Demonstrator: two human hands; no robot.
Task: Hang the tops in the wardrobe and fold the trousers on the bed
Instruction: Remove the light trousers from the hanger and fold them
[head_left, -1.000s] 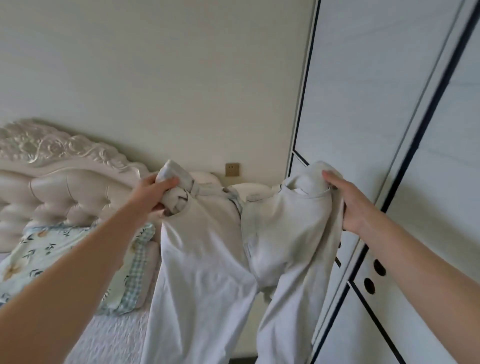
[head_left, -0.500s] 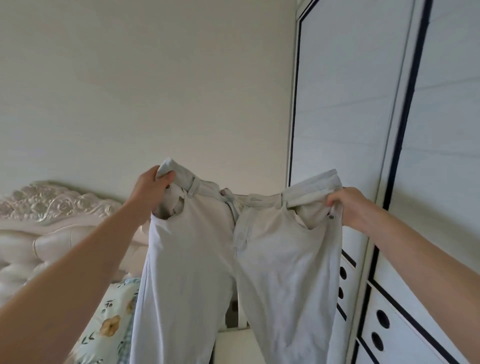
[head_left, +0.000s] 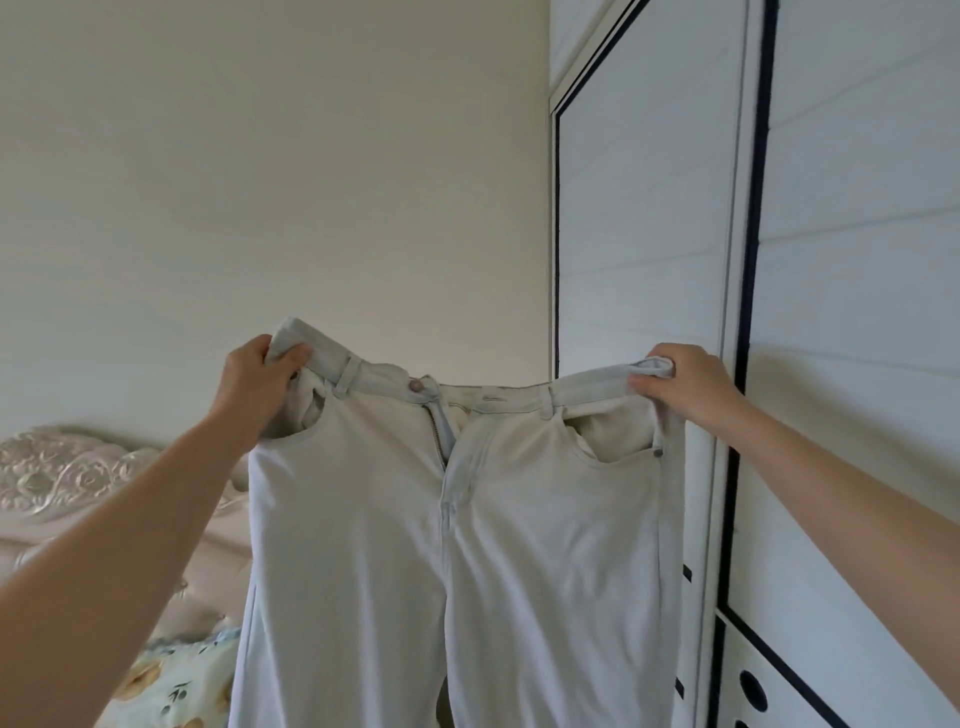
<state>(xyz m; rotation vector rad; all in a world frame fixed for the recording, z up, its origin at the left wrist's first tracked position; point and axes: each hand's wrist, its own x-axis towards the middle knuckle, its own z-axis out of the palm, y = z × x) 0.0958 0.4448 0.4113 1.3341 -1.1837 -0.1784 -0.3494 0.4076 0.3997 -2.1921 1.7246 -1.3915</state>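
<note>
A pair of pale, off-white trousers (head_left: 457, 545) hangs in the air in front of me, front side facing me, fly unzipped, waistband stretched flat. My left hand (head_left: 257, 382) grips the left end of the waistband. At the right end, my right hand (head_left: 685, 382) grips the waistband too. Both legs drop straight down and run out of the bottom of the frame. The bed (head_left: 171, 686) with a floral cover shows at the lower left, behind the trousers. The white wardrobe (head_left: 831, 312) with dark trim stands on the right, its doors closed.
An ornate padded headboard (head_left: 67, 478) stands against the plain wall at the left. Wardrobe drawers with round dark finger holes (head_left: 751, 690) sit low on the right, close behind my right arm.
I have lifted the trousers higher and pulled the waistband wide and level; the bunched top has spread flat. The view has tilted up, so less of the bed shows.
</note>
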